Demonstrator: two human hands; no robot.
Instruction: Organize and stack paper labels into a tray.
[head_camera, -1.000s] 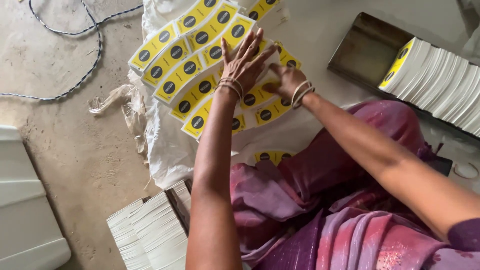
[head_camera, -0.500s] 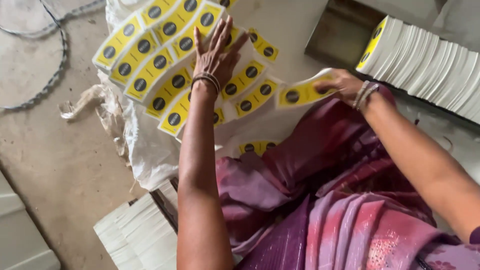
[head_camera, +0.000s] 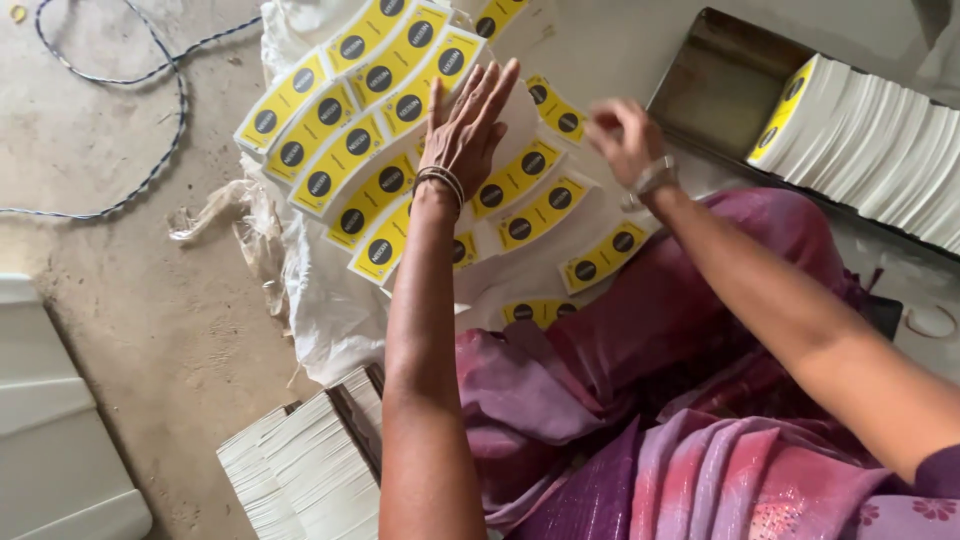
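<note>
Several yellow labels (head_camera: 345, 165) with black round marks lie in overlapping rows on a white sack (head_camera: 320, 310). My left hand (head_camera: 470, 120) rests flat on them, fingers spread, holding nothing. My right hand (head_camera: 625, 140) is blurred, hovering just above the right end of the rows, near a label (head_camera: 558, 112); nothing shows in its loosely curled fingers. More labels (head_camera: 605, 257) lie below it, next to my pink garment (head_camera: 640, 400).
A metal tray (head_camera: 720, 80) at the upper right holds a thick upright stack of white-edged labels (head_camera: 870, 140). Another white stack (head_camera: 300, 470) stands at the bottom left beside a white plastic object (head_camera: 50, 420). A cable (head_camera: 170, 110) lies on the concrete floor.
My right hand picked a label from the rows, carried it right toward the tray stack, and has swung back over the rows without it. My left hand stayed flat on the labels.
</note>
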